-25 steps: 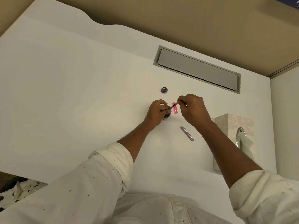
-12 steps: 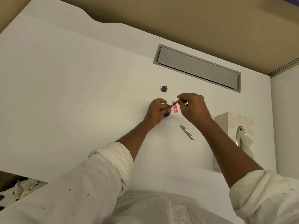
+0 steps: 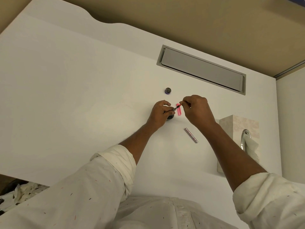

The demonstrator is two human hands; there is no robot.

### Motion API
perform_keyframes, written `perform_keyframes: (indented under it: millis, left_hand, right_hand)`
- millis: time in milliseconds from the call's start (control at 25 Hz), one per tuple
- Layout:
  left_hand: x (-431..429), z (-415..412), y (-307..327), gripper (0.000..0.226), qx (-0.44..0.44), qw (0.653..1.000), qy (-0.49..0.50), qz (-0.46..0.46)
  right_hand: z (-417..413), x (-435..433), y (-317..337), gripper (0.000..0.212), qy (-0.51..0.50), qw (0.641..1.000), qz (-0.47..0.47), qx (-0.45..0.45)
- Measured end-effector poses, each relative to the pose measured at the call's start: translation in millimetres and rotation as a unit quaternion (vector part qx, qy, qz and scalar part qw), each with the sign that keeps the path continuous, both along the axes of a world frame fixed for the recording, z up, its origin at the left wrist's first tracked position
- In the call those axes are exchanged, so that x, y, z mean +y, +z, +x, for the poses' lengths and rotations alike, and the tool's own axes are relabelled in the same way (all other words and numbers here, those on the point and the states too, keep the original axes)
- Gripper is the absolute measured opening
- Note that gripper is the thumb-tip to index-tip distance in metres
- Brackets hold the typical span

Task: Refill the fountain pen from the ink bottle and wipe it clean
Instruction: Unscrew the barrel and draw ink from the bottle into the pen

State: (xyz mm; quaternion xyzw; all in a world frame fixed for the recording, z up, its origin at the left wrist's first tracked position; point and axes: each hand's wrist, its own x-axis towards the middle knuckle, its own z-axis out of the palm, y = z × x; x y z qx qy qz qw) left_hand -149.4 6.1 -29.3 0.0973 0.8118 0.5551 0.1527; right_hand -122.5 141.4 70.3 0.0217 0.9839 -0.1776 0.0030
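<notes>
My left hand (image 3: 160, 113) pinches the dark front section of the fountain pen (image 3: 175, 108) just above the dark ink bottle (image 3: 170, 117), which my fingers mostly hide. My right hand (image 3: 196, 109) grips the pen's thin pink rear end with its fingertips. The pen is tilted, nib end down to the left, and the nib is hidden. A short pink pen barrel (image 3: 179, 112) lies on the white desk (image 3: 82, 96) just right of the bottle. The bottle's round cap (image 3: 167, 91) sits farther back.
A slim metallic pen cap (image 3: 191, 135) lies on the desk toward me, under my right forearm. A beige tissue box (image 3: 239, 129) with a tissue sticking out stands at the right. A grey cable hatch (image 3: 201, 70) is set into the desk's back.
My right hand's fingertips have shifted slightly on the pen's pink end. My left hand, the pen and the bottle stay in the same place.
</notes>
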Motion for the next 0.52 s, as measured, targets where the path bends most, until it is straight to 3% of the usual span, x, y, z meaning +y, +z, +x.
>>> perform_keyframes:
  millis: [200,520]
  left_hand:
    - [0.3,-0.9,-1.4,0.018,0.003,1.0,-0.002,0.0]
    - [0.3,-1.1,-1.0,0.019,0.008,1.0,-0.006,-0.006]
  right_hand:
    - [3.3,3.0,2.0,0.018,-0.021,0.998,-0.052,0.031]
    - [2.9,1.4,4.1,0.018,0.017,1.0,-0.016,0.018]
